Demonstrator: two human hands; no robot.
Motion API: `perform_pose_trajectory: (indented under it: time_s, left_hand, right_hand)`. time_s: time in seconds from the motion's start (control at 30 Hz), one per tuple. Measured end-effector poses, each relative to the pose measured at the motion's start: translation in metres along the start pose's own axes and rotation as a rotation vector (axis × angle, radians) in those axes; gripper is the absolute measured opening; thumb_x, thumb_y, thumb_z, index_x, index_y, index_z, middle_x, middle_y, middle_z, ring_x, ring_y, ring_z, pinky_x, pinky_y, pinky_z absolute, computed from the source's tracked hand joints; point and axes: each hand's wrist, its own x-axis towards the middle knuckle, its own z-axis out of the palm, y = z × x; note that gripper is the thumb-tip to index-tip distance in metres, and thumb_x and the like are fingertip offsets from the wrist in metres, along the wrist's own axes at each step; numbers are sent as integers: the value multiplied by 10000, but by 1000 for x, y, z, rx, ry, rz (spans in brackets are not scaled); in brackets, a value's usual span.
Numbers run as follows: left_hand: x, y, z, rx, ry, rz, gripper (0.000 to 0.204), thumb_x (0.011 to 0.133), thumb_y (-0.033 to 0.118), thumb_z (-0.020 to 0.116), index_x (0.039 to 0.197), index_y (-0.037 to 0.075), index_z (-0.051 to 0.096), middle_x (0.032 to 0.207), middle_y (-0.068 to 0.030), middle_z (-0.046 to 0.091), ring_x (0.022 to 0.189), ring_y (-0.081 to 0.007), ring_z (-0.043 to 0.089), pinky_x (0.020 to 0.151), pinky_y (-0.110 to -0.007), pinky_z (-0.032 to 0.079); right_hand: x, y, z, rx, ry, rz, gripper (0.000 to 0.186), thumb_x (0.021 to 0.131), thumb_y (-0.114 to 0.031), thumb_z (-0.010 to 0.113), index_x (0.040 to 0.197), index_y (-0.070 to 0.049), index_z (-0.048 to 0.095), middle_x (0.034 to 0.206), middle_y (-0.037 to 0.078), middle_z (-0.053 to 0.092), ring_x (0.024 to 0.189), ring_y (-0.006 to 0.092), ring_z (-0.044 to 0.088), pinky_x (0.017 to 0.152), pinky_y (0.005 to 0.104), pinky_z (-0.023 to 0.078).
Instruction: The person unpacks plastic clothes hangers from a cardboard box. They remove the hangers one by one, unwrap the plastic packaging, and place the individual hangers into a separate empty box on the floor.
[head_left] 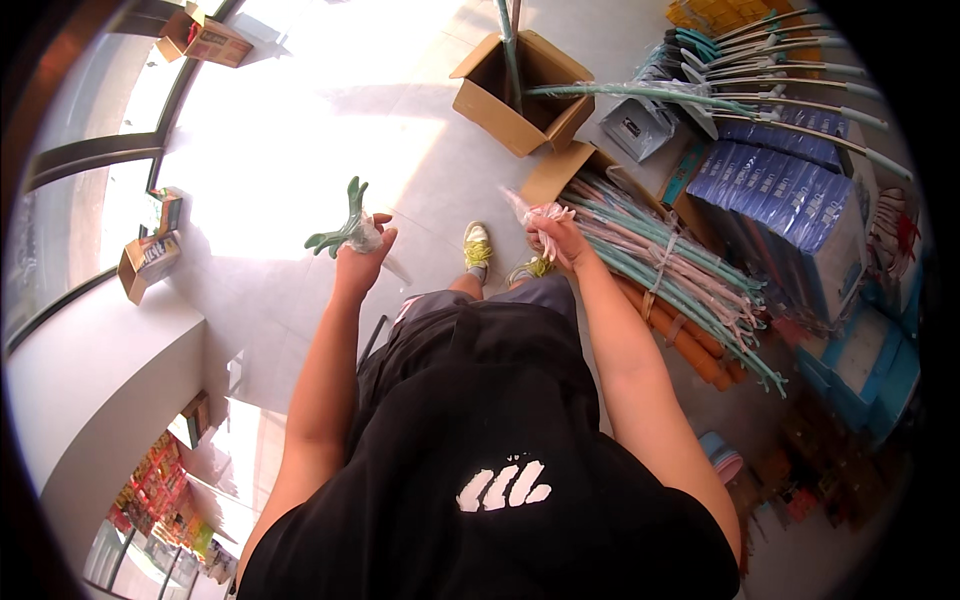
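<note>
My left hand (364,265) is out over the floor, its fingers closed round the base of a green forked pole head (350,222) with crumpled clear plastic about it. The prongs point up and to the left; whether a long shaft hangs beneath, I cannot tell. Nearer the stacked goods, my right hand (564,240) grips a pink piece in clear plastic wrap (530,212), whose exact kind is unclear. Just right of that hand lies a tied bundle of green and pink plastic-wrapped poles (665,255), some ending in forks.
An open cardboard box (500,110) with green poles stands ahead. On the right are blue packages (775,195), mops with pale handles (790,80) and orange rolls (690,340). Small cartons (150,262) sit along the window at left. My shoes (478,245) show between my hands.
</note>
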Motion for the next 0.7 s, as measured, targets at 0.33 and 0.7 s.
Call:
perform_pose_trajectory:
  time_s: [0.33,0.7]
  left_hand:
    - [2,8,-4,24,9,21,321,838,278,678,1097,97,617,849,-20,575,810,-134,553,766,-298,450]
    - [4,-4,-7,-79,169,36,246,826,173,705,1051,94,644,862,10,531,806,-106,508,742,-276,434]
  right_hand:
    - [-83,-142,22,68,148,24,330,924,-436,561,895,-109,590,902,14,604,750,137,594,676,296,506]
    - [-239,-311,55,84,-143,-426,536,983,-503,346,825,-17,505,1032,189,497,833,250,584,750,350,518]
